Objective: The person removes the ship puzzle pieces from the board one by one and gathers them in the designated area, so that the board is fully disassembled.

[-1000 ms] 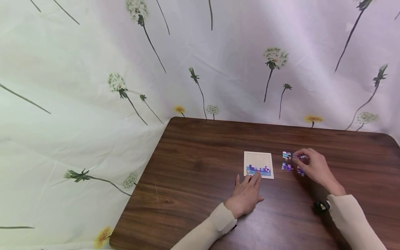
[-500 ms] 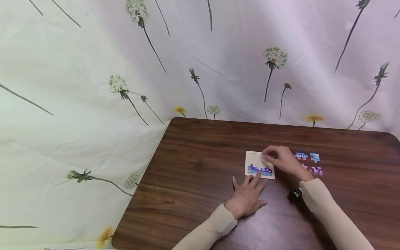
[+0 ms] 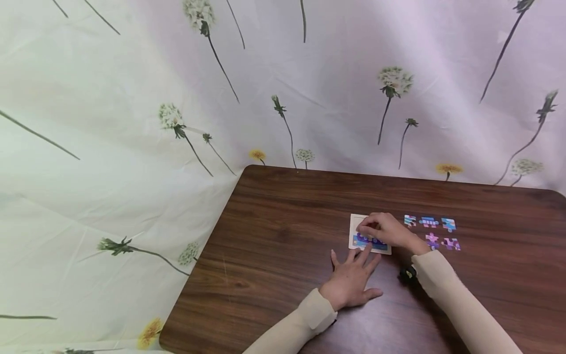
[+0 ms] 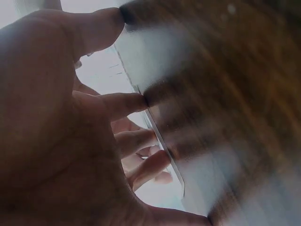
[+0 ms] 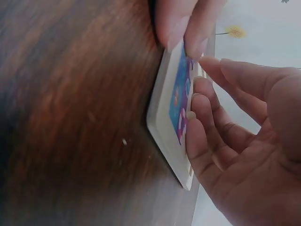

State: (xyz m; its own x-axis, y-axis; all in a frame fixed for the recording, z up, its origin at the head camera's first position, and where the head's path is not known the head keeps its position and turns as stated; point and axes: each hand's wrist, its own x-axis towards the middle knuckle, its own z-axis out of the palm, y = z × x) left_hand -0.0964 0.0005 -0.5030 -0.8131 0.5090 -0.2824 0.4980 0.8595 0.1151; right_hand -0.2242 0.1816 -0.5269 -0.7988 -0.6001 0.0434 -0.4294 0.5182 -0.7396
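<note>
Overhead, the right hand [image 3: 383, 229] presses curled fingertips on the puzzle tray [image 3: 355, 222] mid-table; the left hand [image 3: 352, 279], fingers spread flat, touches the tray's 6 o'clock edge. Loose pieces [image 3: 431, 232] lie at 3 o'clock. Closer, the right wrist view shows fingertips [image 5: 196, 101] on the tray [image 5: 167, 136].

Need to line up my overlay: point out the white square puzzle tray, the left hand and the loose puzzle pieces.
White square puzzle tray [image 5: 162, 123], right wrist view, its near rim.
Left hand [image 3: 351, 280], head view, back of the hand.
Loose purple and blue puzzle pieces [image 3: 428, 222], head view, middle piece of the far row.
</note>
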